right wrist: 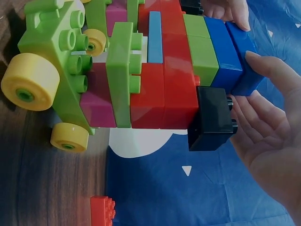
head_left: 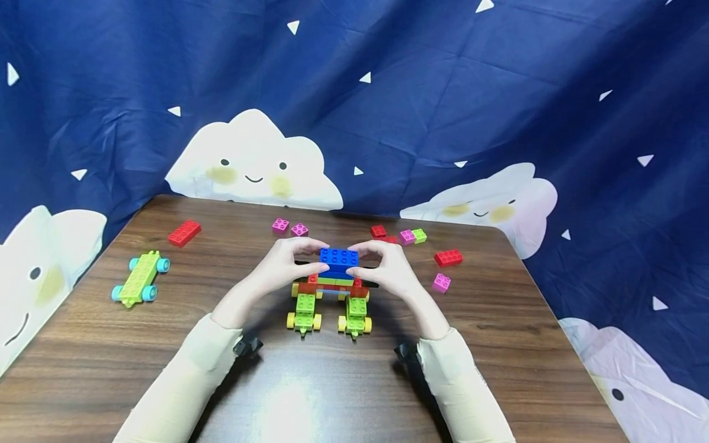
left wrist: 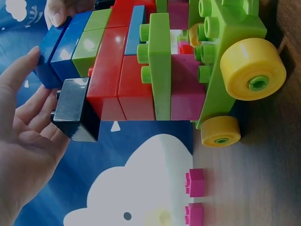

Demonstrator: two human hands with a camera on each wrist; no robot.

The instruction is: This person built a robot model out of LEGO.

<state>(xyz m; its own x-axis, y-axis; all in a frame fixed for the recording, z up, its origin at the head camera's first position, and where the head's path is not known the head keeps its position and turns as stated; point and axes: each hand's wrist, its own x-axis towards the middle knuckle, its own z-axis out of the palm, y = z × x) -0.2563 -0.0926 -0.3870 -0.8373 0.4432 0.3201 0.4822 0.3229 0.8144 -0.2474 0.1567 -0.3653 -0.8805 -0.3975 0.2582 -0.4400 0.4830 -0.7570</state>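
A toy-brick build stands mid-table on green wheeled bases point(head_left: 304, 314) with yellow wheels point(left wrist: 253, 69). Above them, magenta point(left wrist: 188, 87), green and red bricks point(right wrist: 180, 66) are stacked, with a light blue piece point(right wrist: 155, 37) between. Black bricks point(left wrist: 75, 108) point(right wrist: 212, 117) jut out at both sides of the upper part. Two blue layers top it, the upper a blue brick point(head_left: 339, 257). My left hand point(head_left: 285, 264) pinches that brick's left end between thumb and fingers. At the opposite end, my right hand point(head_left: 390, 267) grips it likewise. In both wrist views the upper blue brick sits against the lower one.
To the left lie a green wheeled base point(head_left: 140, 278) with light blue wheels and a red brick point(head_left: 184, 234). Two magenta bricks point(head_left: 280, 226) are behind the build. Further right are red bricks point(head_left: 448, 257), magenta bricks point(head_left: 441, 282) and a green brick point(head_left: 419, 235). A blue curtain point(head_left: 421, 111) hangs behind the table.
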